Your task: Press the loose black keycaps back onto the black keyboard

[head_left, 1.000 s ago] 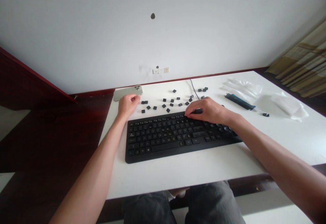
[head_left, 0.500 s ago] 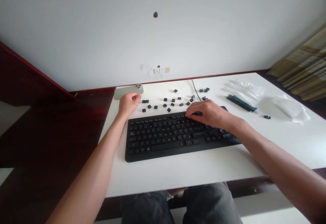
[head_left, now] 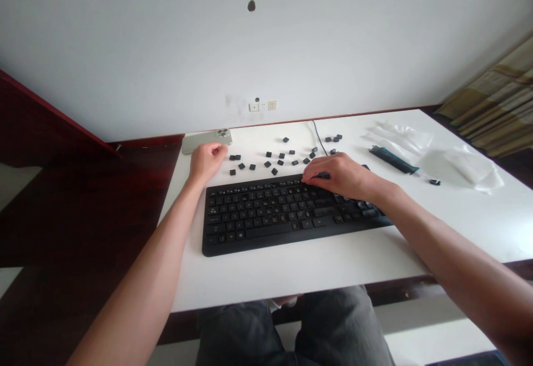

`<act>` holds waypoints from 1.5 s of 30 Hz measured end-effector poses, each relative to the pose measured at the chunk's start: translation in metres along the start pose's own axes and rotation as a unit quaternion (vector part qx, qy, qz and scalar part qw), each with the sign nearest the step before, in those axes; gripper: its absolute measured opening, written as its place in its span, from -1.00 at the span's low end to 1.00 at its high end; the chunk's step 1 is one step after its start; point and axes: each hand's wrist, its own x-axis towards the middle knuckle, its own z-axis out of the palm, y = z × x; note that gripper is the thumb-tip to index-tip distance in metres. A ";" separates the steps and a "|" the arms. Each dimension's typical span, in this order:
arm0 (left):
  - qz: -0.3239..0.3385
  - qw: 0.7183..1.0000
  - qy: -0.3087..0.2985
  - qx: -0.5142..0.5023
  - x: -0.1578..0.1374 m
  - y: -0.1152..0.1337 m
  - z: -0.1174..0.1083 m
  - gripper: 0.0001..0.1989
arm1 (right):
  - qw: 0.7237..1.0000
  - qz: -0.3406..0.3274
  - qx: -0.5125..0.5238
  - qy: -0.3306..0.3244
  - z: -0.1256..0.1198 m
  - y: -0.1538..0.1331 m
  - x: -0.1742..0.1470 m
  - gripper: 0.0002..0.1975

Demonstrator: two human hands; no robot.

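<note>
Near the left edge of the surface, the computer keyboard lies beneath the right hand, fingertips together at its top row; force is best kept vertical. Left hand: curled. Either grip: indeterminable.

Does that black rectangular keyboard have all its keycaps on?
No, some are off: the black rectangular keyboard shows bare sockets; small black keycaps lie behind it.

Soft light; glare on the table at right; slight blur.
</note>
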 end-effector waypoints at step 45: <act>0.006 1.000 -0.011 -0.003 -0.002 0.000 -0.001 -0.59 | 0.990 -0.051 -0.128 0.009 0.009 -0.002 -0.007 -0.64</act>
